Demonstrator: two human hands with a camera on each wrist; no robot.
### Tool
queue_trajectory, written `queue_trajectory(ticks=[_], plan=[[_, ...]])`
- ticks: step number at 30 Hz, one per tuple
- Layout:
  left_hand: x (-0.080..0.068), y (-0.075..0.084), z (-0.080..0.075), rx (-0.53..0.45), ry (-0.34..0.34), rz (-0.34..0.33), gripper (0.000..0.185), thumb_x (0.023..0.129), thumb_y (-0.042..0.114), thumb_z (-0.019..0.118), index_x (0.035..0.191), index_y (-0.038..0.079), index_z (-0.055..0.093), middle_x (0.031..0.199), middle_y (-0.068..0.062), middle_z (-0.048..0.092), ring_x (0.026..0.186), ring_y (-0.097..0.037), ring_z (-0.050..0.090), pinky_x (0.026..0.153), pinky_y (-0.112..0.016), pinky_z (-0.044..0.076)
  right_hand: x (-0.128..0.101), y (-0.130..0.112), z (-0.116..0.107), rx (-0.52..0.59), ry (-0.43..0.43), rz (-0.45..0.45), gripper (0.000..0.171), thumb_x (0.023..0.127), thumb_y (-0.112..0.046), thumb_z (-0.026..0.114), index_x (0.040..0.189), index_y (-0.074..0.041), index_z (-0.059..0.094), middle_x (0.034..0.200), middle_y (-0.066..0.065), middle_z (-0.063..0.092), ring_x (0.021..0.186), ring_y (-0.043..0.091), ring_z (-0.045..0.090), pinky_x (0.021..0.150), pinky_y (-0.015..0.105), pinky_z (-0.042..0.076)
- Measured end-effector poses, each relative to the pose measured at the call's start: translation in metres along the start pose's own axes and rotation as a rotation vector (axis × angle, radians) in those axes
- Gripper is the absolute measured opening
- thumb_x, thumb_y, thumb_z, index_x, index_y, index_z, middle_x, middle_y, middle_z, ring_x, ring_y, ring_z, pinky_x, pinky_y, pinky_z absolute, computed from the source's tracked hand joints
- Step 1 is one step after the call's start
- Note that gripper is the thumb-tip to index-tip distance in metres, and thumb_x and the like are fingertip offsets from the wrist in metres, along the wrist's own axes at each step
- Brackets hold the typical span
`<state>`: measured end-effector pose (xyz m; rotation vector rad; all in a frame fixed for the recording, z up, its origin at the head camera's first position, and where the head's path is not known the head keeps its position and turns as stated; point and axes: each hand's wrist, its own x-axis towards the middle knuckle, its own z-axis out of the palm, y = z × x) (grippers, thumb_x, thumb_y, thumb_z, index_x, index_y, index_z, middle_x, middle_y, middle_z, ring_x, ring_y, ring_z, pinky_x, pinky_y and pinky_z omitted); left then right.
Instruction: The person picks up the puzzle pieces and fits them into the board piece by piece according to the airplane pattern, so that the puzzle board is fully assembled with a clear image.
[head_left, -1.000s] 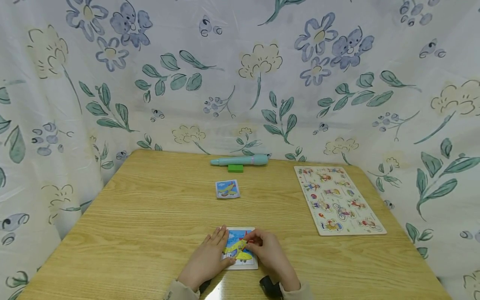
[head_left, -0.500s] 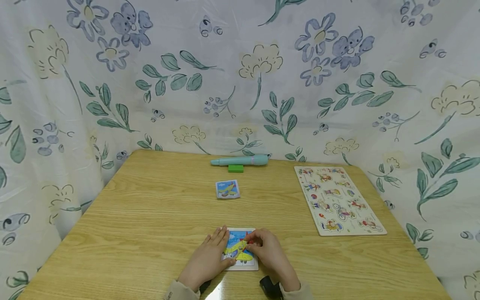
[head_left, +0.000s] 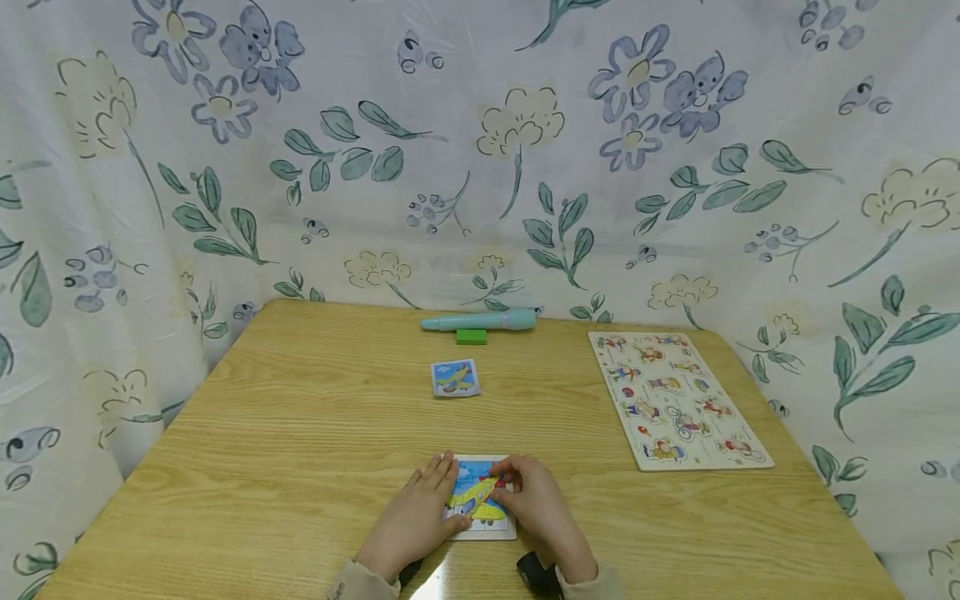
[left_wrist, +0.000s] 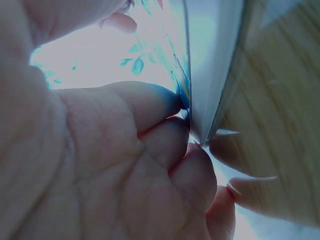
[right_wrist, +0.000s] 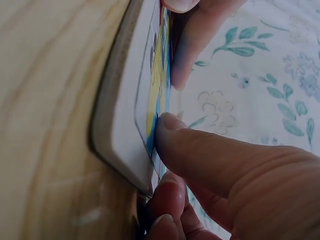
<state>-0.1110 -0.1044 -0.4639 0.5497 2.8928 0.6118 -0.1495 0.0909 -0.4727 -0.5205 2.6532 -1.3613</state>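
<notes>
Overhead, a light wooden table [head_left: 300, 433] stands enclosed on three sides by a white cloth backdrop [head_left: 480, 150] printed with blue and cream flowers and green leaves. At the near edge, both hands rest on a small puzzle board [head_left: 483, 500] lying flat on the wood. Left hand [head_left: 416, 517]: fingers extended and flat, pressing the board's left half, thumb at its near edge. Right hand [head_left: 536, 504]: fingers curled, tips bearing on the picture near its centre; the right wrist view shows a fingertip [right_wrist: 170, 125] pushing against the coloured surface, and whether it pinches a piece cannot be told. The board is rectangular with a pale rim and rounded corners, showing a yellow aeroplane on a blue sky with a touch of red. Beyond the hands, toward the backdrop, lies a small picture card [head_left: 454, 378] with the same aeroplane; farther still, a teal pen [head_left: 480, 320] with a green block [head_left: 471, 337] just beside it. Well to the right of the right hand lies a large peg puzzle [head_left: 675, 398] of small figures.
</notes>
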Motion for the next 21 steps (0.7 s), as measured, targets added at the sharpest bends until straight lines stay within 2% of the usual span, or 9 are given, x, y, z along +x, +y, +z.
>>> queue_trajectory(ticks=[7,10,13,16,18,21], plan=[[-0.001,-0.001,0.000,-0.006,0.001,-0.007,0.078,0.084,0.049,0.057,0.139,-0.001,0.035,0.149,-0.017,0.022,0.136,-0.033,0.021,0.108,-0.052,0.023,-0.001,0.002,-0.008,0.102,-0.034,0.028,0.022,0.087,-0.018,0.062,0.105,-0.005,0.062,0.093,0.003,0.059,0.076,0.014,0.049,0.060,0.020,0.044],[0.000,0.001,-0.001,-0.022,0.011,-0.006,0.077,0.084,0.048,0.058,0.139,-0.001,0.036,0.148,-0.017,0.023,0.136,-0.033,0.022,0.108,-0.052,0.023,-0.003,0.005,-0.017,0.097,-0.006,0.054,0.026,0.091,-0.026,0.057,0.110,-0.007,0.060,0.097,0.002,0.058,0.078,0.014,0.052,0.062,0.022,0.045],[0.001,0.003,-0.001,-0.029,0.021,0.004,0.076,0.084,0.048,0.058,0.139,0.000,0.036,0.149,-0.018,0.023,0.136,-0.033,0.021,0.109,-0.052,0.022,-0.005,0.009,-0.025,0.031,0.061,0.061,0.030,0.091,-0.030,0.057,0.113,-0.010,0.059,0.100,0.002,0.057,0.080,0.014,0.053,0.066,0.026,0.047],[0.003,0.003,0.000,0.011,0.053,0.016,0.078,0.083,0.052,0.056,0.140,0.003,0.035,0.149,-0.017,0.020,0.137,-0.033,0.017,0.109,-0.054,0.017,-0.009,0.011,-0.030,-0.120,0.131,0.036,0.036,0.087,-0.037,0.060,0.115,-0.014,0.059,0.111,0.003,0.055,0.095,0.019,0.054,0.079,0.036,0.048],[0.004,0.002,0.000,0.065,0.099,0.015,0.081,0.081,0.057,0.055,0.141,0.006,0.035,0.150,-0.015,0.019,0.138,-0.033,0.014,0.110,-0.055,0.013,-0.011,0.011,-0.032,-0.241,0.160,0.005,0.045,0.085,-0.041,0.061,0.121,-0.014,0.057,0.120,0.006,0.053,0.107,0.026,0.052,0.088,0.046,0.045],[0.006,-0.001,0.000,0.180,0.201,-0.002,0.087,0.076,0.068,0.052,0.141,0.012,0.037,0.150,-0.012,0.021,0.138,-0.033,0.013,0.109,-0.058,0.009,-0.015,0.010,-0.031,-0.414,0.180,-0.034,0.060,0.082,-0.051,0.060,0.131,-0.016,0.051,0.136,0.012,0.044,0.123,0.035,0.041,0.097,0.056,0.036]])
